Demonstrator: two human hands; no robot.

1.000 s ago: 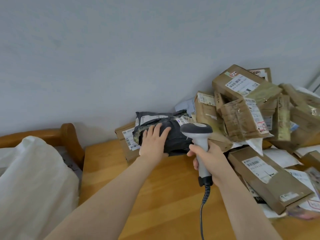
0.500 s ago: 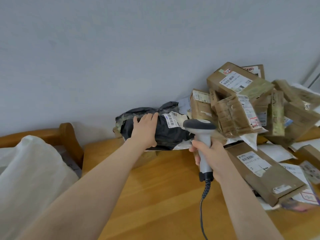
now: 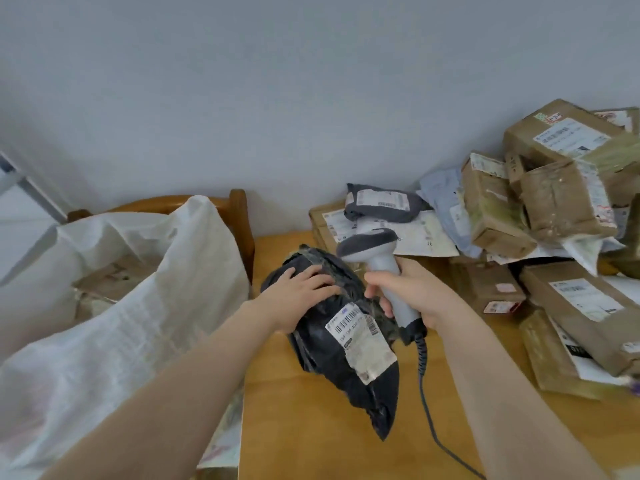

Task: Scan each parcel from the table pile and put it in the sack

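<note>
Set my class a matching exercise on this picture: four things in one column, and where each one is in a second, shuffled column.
Things
1. black parcel
2. scanner
3. white sack
4. grey parcel

Places
A. lying on a brown box
B. in the right hand
C. beside the table, open
D. in the left hand

Pairs: 1-D, 2-B, 3-C, 4-A

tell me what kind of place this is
Probably a small parcel-sorting spot: a pile of labelled parcels on a table, a handheld scanner, and a white sack beside it.
</note>
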